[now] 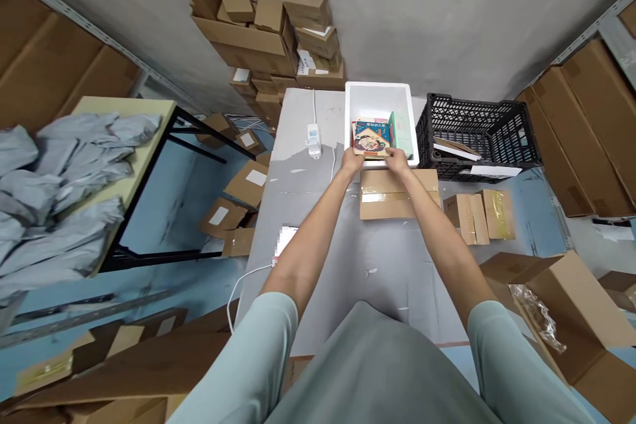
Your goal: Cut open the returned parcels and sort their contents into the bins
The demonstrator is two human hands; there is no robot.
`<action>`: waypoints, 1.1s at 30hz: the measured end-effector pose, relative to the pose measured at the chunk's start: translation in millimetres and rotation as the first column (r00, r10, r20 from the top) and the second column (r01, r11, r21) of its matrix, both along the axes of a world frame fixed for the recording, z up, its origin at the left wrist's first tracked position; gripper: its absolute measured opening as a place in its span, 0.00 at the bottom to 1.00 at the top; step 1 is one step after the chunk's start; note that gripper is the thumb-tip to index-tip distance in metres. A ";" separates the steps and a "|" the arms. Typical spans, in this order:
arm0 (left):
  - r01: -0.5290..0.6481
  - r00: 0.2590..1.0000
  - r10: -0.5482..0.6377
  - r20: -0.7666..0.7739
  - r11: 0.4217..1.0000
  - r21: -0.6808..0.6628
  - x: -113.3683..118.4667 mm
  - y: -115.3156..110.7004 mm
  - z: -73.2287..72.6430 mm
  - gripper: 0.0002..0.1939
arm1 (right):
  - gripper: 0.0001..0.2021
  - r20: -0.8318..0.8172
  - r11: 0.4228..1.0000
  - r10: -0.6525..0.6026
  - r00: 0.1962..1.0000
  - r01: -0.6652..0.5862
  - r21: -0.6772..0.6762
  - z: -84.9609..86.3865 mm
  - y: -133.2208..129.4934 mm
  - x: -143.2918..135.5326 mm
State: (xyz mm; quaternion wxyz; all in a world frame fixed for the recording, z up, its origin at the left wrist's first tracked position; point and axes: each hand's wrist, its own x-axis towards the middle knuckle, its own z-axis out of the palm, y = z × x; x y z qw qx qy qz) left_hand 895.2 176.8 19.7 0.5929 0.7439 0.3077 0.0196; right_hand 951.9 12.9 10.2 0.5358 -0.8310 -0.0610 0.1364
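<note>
A book (371,136) with a blue, red and cream illustrated cover is between my two hands, inside the white bin (413,120). My left hand (352,161) grips its near left corner, while my right hand (397,159) grips its near right corner. Both sets of fingertips are partly hidden by the hands and the bin's near edge. Beside the book, a green book (403,136) leans along the bin's right side. Just below my hands lies a closed cardboard box (382,206) sealed with clear tape.
Right of the bin stands a black plastic crate (477,129) with a book inside. Two small boxes (477,217) sit below it. A white power strip (313,141) and a phone (285,238) with a cable lie on the grey table (318,212). Grey bags (64,172) cover the left table.
</note>
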 end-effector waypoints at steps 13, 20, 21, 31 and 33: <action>-0.019 0.991 0.026 0.134 0.998 -0.055 -204.7 -38.8 -57.6 0.34 | 0.28 0.135 0.924 -0.375 0.917 0.381 -0.022 -14.6 -205.6 -145.1; 0.030 0.999 -0.028 0.020 0.992 -0.121 -230.5 -77.8 -62.5 0.36 | 0.37 -0.130 0.940 -0.330 0.935 0.338 0.046 -38.4 -227.8 -217.1; 0.036 0.999 -0.035 0.010 0.993 -0.111 -226.8 -80.7 -59.8 0.37 | 0.38 -0.132 0.942 -0.322 0.937 0.331 0.054 -38.0 -224.6 -218.4; -0.038 0.997 0.035 -0.073 0.999 -0.036 -233.0 -106.3 -34.1 0.46 | 0.37 -0.103 0.941 -0.339 0.935 0.338 -0.032 -18.7 -257.9 -210.5; -0.071 0.994 0.069 -0.085 0.997 -0.027 -229.6 -109.4 -28.2 0.45 | 0.40 -0.129 0.949 -0.312 0.941 0.314 -0.012 -18.0 -261.3 -206.7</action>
